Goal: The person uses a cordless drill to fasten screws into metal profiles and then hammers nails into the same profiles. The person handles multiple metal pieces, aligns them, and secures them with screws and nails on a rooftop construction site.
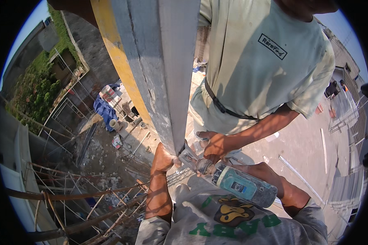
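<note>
A long grey beam (159, 73), yellow along its left side, runs from the top of the view down toward my hands. My left hand (164, 158) is closed around its lower end. In my right hand (259, 172) is a power tool (243, 185) with a teal, dusty cylindrical body; the tool's body partly hides my fingers. Its narrower front end points left and reaches the beam's lower end; whether it touches cannot be told. Beside that front end is the hand (217, 145) of a co-worker, its thumb out and its other fingers curled.
The co-worker in a pale shirt (253, 73) stands close across from me, on the right. Rusty scaffold poles (81, 196) cross the lower left, with rubble beneath. A blue tarp (105, 112) lies at left. A pale strip (300, 177) and corrugated sheets (347, 185) lie at right.
</note>
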